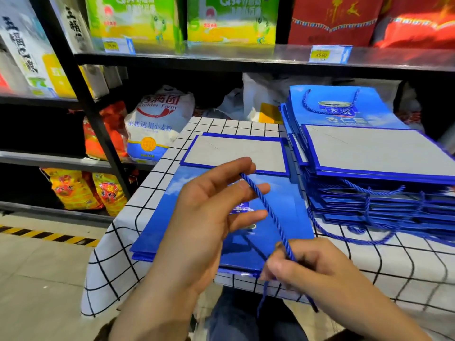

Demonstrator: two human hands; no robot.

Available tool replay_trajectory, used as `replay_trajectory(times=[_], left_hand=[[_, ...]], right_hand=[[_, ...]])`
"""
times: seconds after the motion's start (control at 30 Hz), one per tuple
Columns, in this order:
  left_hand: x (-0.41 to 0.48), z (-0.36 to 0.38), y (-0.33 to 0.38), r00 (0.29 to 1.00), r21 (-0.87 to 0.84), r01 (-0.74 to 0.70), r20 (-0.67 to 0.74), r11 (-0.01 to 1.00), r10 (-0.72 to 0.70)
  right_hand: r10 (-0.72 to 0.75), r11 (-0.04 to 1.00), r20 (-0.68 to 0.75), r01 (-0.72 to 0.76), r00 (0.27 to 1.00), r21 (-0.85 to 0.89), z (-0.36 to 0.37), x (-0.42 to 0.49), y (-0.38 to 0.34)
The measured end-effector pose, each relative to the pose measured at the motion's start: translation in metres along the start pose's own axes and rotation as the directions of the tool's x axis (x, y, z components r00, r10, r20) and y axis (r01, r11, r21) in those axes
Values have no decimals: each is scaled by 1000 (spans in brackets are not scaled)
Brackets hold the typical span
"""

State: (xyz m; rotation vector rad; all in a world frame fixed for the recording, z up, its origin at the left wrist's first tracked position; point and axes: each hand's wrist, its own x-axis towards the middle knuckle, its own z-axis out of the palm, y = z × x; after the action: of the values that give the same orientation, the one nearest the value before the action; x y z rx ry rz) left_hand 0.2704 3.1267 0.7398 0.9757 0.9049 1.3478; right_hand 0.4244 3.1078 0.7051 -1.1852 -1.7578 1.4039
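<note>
A blue twisted cord (270,212) stretches taut between my two hands above a flat blue paper bag (167,225) lying on the checked tablecloth (115,267). My left hand (209,217) pinches the cord's upper end between thumb and forefinger. My right hand (317,271) grips the lower part, and the cord's loose end hangs down past the table edge. The bag's grey base flap (234,151) faces up at its far end.
A stack of folded blue bags (374,168) with cord handles sits at the right of the table. Store shelves (221,57) behind hold flour sacks (157,124), green boxes and red boxes. A striped floor marking (49,235) runs at the left.
</note>
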Motion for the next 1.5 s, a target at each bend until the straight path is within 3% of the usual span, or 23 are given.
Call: replay_trajectory(times=[0.07, 0.2, 0.3, 0.37, 0.43, 0.67, 0.9, 1.13, 1.2, 1.27, 1.4, 1.5], left_hand=[[7, -1, -4, 1000, 40, -11, -18, 999, 12], [7, -8, -17, 998, 341, -13, -46, 940, 31], [-2, -10, -33, 997, 526, -44, 71, 850, 8], [-6, -8, -46, 985, 687, -85, 168, 721, -44], [-7, -7, -53, 989, 787, -95, 147, 610, -36], [-7, -3, -53, 972, 953, -73, 2, 293, 236], [-4, -5, -60, 916, 937, -251, 150, 243, 371], [-5, 0, -67, 910, 963, -239, 177, 123, 374], [-4, 0, -63, 946, 969, -197, 148, 150, 290], [-1, -9, -61, 947, 962, -215, 163, 169, 278], [0, -15, -59, 906, 958, -285, 262, 22, 334], [-2, -14, -60, 899, 940, -342, 327, -2, 292]], right_hand=[[22, 999, -101, -19, 995, 30, -4, 2, -4], [43, 992, -365, 5, 930, 129, -14, 24, -8], [48, 984, -445, 33, 894, 174, -9, 42, -12], [44, 978, -453, 55, 890, 203, -2, 48, -11], [67, 968, -439, 48, 896, 246, 6, 50, -10], [152, 932, -385, -3, 910, 362, 9, 45, -4], [183, 925, -384, -26, 905, 378, 10, 42, 3], [165, 887, -311, -3, 936, 463, 8, 42, 7], [93, 912, -453, 106, 887, 396, 6, 41, 9], [-71, 958, -556, 212, 828, 194, -2, 37, 12], [-300, 952, -263, 269, 917, -149, -8, 29, 16], [-310, 937, -257, 250, 915, -242, -11, 30, 21]])
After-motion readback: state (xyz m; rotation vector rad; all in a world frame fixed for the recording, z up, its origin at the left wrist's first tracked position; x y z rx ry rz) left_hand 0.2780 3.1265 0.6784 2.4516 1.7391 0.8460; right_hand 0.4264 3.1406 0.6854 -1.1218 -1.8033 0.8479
